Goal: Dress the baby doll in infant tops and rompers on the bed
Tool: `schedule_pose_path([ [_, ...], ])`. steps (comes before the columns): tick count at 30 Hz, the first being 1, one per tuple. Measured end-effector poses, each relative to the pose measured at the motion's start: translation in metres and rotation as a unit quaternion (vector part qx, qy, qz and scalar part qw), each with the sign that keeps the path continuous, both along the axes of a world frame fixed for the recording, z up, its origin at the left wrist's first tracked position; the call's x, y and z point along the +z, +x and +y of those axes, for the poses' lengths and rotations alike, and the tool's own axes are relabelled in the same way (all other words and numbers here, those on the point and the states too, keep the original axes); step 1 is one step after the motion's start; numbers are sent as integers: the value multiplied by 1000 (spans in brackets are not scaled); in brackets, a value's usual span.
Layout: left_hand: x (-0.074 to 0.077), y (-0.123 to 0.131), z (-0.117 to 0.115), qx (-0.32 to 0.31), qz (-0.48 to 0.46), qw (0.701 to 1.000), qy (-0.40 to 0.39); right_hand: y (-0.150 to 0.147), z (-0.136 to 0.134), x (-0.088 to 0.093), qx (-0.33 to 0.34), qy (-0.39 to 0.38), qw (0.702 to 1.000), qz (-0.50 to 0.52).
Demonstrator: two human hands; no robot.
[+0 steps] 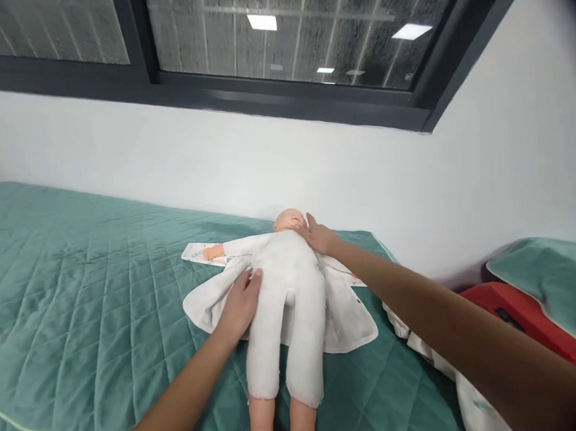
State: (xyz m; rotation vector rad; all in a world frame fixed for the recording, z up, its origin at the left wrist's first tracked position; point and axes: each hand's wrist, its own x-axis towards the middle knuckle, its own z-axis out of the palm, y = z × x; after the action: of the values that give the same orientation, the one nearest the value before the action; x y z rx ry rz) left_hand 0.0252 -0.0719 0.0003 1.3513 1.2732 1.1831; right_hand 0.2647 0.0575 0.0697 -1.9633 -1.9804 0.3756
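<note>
A baby doll with a white cloth body lies on its back, its head towards the wall and its bare feet towards me. Beneath it a white baby jacket is spread out, with a patterned sleeve under the doll's arm on the left. My left hand grips the doll's side at the hip, its lower fingers partly hidden. At the neck and shoulder, my right hand touches the doll with its fingers apart. The doll's other arm is mostly hidden by my forearm.
Green quilted bedding covers the surface under the doll. To the right are a red object, a folded green cloth and a white cloth. A white wall and a dark-framed window stand behind.
</note>
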Motion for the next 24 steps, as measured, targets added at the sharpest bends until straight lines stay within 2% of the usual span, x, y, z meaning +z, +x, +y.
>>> schedule_pose_path([
  [2,-2,-13,14,52,116,988,92,-8,-2,18,4,28,995,-91],
  [5,-8,-25,39,81,292,934,189,-45,-2,34,44,117,982,-144],
  [7,-14,-25,52,63,405,892,189,-84,0,29,119,157,964,-181],
  [9,-20,-22,59,47,486,856,171,-125,2,13,226,111,935,-251],
  [11,-25,-20,62,54,523,837,153,-156,6,-7,260,78,926,-263],
  [13,-30,-20,64,81,527,834,139,-173,11,-23,260,50,928,-261],
  [16,-36,-25,68,120,502,847,124,-174,19,-33,249,22,935,-251],
  [20,-39,-33,75,159,452,868,135,-155,22,-24,240,13,943,-228],
  [24,-41,-38,74,225,363,891,156,-136,13,-10,224,20,953,-203],
])
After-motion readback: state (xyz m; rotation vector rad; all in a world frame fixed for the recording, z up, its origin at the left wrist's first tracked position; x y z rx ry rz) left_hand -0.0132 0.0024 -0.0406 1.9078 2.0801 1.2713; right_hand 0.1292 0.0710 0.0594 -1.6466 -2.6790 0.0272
